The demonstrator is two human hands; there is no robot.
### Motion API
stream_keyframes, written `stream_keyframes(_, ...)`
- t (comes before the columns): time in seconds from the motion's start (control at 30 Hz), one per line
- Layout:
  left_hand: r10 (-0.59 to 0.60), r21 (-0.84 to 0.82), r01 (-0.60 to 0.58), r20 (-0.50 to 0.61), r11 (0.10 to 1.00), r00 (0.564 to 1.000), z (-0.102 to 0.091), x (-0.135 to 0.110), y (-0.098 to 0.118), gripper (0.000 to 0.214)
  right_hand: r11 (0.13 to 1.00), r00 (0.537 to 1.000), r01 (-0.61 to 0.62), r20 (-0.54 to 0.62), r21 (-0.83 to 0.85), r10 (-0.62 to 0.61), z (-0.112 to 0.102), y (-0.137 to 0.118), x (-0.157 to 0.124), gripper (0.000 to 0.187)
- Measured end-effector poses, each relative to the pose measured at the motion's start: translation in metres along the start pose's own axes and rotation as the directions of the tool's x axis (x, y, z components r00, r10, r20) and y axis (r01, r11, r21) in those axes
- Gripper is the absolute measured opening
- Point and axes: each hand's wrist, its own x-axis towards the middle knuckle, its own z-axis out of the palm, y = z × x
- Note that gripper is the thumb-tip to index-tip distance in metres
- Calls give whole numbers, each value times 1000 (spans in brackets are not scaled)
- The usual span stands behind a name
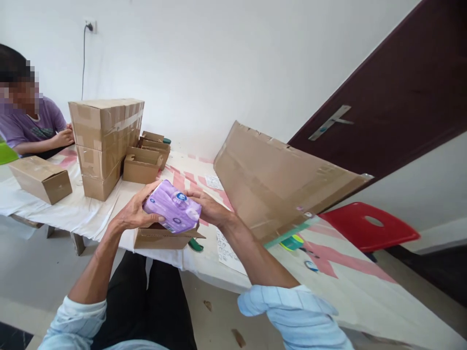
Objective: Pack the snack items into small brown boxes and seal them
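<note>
Both my hands hold a purple soft pack of tissues [171,206], tilted, above a small cardboard box [160,239] at the table's near edge. My left hand [137,209] grips the pack's left end, thumb along its lower front. At the far right corner my right hand [207,206] has its fingers on the pack; part of them is hidden behind it. The box beneath has a flap out to the right, and its inside is mostly covered by the pack. A dark green round item [196,245] lies just right of the box.
Closed cartons [109,141] stand stacked at left, with another carton [42,179] beside them. Open small boxes [142,164] sit behind. A large cardboard sheet [280,184] leans at right near tape rolls [292,242] and a red chair [372,226]. A person [40,121] sits far left.
</note>
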Motion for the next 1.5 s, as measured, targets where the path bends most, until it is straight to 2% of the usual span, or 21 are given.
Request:
stream_keyframes(0.07, -46, -86, 41, -55, 995, 997, 3, 7, 3, 95, 997, 999, 24, -37, 77, -21, 11, 5, 1, 53)
stream_keyframes(0.2, -139, -183, 92, -258, 979, 956, 10, 15, 1, 91, 960, 975, 202, -135, 195, -178, 27, 6, -3, 81)
stream_keyframes(0.27, -180, -200, 113, -358, 973, 916, 13, 20, -1, 88, 935, 950, 294, -169, 196, -263, 33, 7, -3, 85)
stream_keyframes(0.33, -212, -191, 144, -411, 971, 886, 16, 24, -3, 86, 927, 922, 350, -226, 135, -315, 39, 11, -2, 82)
stream_keyframes(0.4, -236, -172, 179, -414, 969, 879, 16, 27, -6, 83, 929, 906, 357, -281, 101, -318, 42, 17, 3, 73)
stream_keyframes(0.47, -263, -174, 212, -372, 962, 890, 15, 26, -10, 80, 935, 916, 318, -303, 156, -262, 44, 26, 8, 67)
stream_keyframes(0.57, -341, -217, 290, -251, 932, 906, 12, 21, -18, 77, 944, 955, 186, -275, 272, -108, 44, 40, 14, 65)
stream_keyframes(0.63, -398, -225, 355, -191, 908, 897, 10, 18, -24, 78, 945, 967, 110, -253, 309, -29, 44, 48, 16, 63)
stream_keyframes(0.73, -435, -213, 399, -166, 892, 885, 5, 19, -26, 77, 941, 965, 101, -263, 323, -13, 44, 52, 20, 61)
stream_keyframes(0.8, -418, -216, 381, -165, 899, 893, 0, 25, -21, 75, 946, 958, 133, -282, 295, -47, 43, 45, 22, 62)
stream_keyframes(0.9, -337, -250, 293, -157, 923, 928, -13, 43, -2, 70, 954, 933, 249, -306, 165, -191, 38, 16, 24, 64)
stream_keyframes(1.03, -175, -219, 141, -143, 966, 974, -34, 74, 33, 68, 875, 831, 483, -294, -37, -472, 27, -40, 24, 72)
stream_keyframes(1.13, -60, -168, 30, -179, 985, 982, -52, 95, 41, 74, 802, 764, 574, -243, -167, -598, 12, -61, 25, 84)
stream_keyframes(1.2, -13, -113, -16, -256, 993, 967, -66, 103, 30, 77, 799, 763, 534, -250, -275, -596, -2, -53, 25, 88)
stream_keyframes(1.3, -28, -12, 25, -370, 1000, 929, -89, 107, -8, 80, 856, 823, 347, -314, -383, -474, -26, -8, 21, 87)
stream_keyframes(1.4, -143, 43, 169, -355, 985, 924, -104, 100, -61, 80, 940, 914, 91, -347, -328, -210, -42, 51, 11, 93)
stream_keyframes(1.5, -289, 8, 306, -307, 952, 907, -102, 89, -113, 80, 982, 931, -34, -363, -185, -36, -46, 90, 1, 91)
